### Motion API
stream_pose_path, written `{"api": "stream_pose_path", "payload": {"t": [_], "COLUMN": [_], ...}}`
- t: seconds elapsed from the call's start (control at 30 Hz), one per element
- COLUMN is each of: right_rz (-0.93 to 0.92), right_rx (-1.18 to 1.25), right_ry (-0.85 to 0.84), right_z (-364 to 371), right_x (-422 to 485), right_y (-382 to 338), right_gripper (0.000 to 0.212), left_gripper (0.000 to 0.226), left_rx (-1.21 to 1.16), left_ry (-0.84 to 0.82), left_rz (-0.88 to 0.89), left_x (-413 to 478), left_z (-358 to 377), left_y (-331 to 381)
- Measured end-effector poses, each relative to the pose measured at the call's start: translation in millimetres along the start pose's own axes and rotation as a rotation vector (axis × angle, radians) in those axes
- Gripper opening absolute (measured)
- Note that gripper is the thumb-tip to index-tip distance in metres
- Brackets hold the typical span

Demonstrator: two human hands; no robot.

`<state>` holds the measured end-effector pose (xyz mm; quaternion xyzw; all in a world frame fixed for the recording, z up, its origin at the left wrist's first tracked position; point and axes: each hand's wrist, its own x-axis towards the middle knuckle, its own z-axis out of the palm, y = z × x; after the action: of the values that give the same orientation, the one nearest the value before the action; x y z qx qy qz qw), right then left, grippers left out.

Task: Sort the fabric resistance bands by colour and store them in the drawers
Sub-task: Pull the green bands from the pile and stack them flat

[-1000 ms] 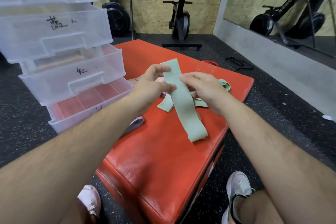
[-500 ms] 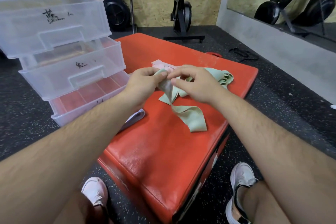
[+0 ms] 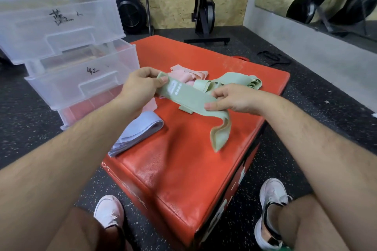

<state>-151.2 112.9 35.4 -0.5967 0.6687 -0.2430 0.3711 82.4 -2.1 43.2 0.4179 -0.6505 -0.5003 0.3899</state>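
Note:
Both hands hold one green band [image 3: 189,99] stretched flat just above the red padded box [image 3: 183,169]. My left hand [image 3: 140,87] pinches its far-left end, my right hand [image 3: 234,99] grips it near the middle, and its loose end [image 3: 220,134] droops onto the box. More green bands [image 3: 236,81] lie piled behind my right hand. Pink bands [image 3: 187,74] lie behind the held band. A folded stack of lilac bands [image 3: 136,133] rests at the box's left edge. Clear plastic drawers [image 3: 81,81] stand pulled out at the left.
The drawer stack has several tiers with handwritten labels; the lowest open drawer [image 3: 85,108] shows red through it. My two shoes [image 3: 109,212] [image 3: 272,199] rest on the black speckled floor beside the box. Exercise machines [image 3: 204,12] and a mirror stand at the back.
The green band was held up lengthwise, then bunched between both hands. It is now pulled out flat and sideways between them, lower over the box.

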Motion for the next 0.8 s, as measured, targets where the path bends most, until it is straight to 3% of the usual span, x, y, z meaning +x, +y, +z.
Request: {"api": "stream_pose_path", "payload": {"t": [0.13, 0.27, 0.33, 0.47, 0.57, 0.8], "right_rz": [0.111, 0.259, 0.288, 0.311, 0.303, 0.334], "right_rx": [-0.099, -0.248, -0.203, -0.093, -0.114, -0.145], "right_ry": [-0.016, 0.004, 0.044, 0.139, 0.233, 0.205], "right_z": [-25.2, -44.3, -48.4, -44.0, -35.4, -31.7], "right_x": [-17.2, -30.3, -32.0, -28.0, -19.5, -10.7], "right_y": [19.6, 42.4, 56.9, 76.7, 88.2, 101.3], "right_gripper": [0.059, 0.045, 0.042, 0.017, 0.022, 0.028], "left_gripper": [0.016, 0.015, 0.012, 0.011, 0.017, 0.011], "left_rx": [0.115, 0.295, 0.452, 0.721, 0.852, 1.028], "left_ry": [-0.029, -0.067, -0.071, -0.139, -0.192, -0.298], "left_rz": [-0.092, -0.106, -0.054, 0.094, 0.183, 0.142], "left_x": [8.1, 13.4, 15.7, 18.8, 25.7, 38.3], "left_z": [-9.5, -6.4, -3.2, 6.2, 12.8, 24.1], "left_y": [-14.9, -25.6, -30.0, -37.1, -44.6, -64.1]}}
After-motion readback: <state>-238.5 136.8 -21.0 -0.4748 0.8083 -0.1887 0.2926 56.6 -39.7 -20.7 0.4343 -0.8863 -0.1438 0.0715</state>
